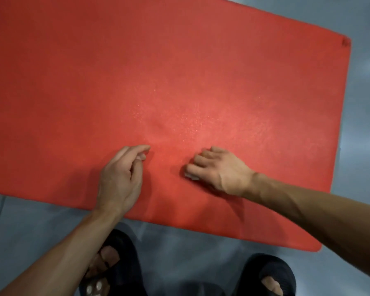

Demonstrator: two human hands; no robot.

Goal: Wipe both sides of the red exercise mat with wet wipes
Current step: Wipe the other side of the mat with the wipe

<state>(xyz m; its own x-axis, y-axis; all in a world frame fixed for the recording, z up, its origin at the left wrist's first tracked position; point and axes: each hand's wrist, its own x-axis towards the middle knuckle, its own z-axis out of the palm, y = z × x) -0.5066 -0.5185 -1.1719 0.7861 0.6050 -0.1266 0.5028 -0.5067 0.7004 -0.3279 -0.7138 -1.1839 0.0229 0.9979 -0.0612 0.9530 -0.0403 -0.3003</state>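
From my head camera, the red exercise mat (pixel 179 82) lies flat on the grey floor (pixel 361 146), its near edge just ahead of my black sandals (pixel 124 263). My right hand (pixel 218 169) is palm-down on the mat, fingers curled over a small pale wet wipe (pixel 191 177) that pokes out under my fingertips. My left hand (pixel 121 178) hovers beside it, fingers loosely curled, holding nothing. Tiny glistening specks dot the mat beyond my hands.

One red mat (pixel 158 82), two hands, two dark sandals, perhaps one wet wipe (pixel 191 177).
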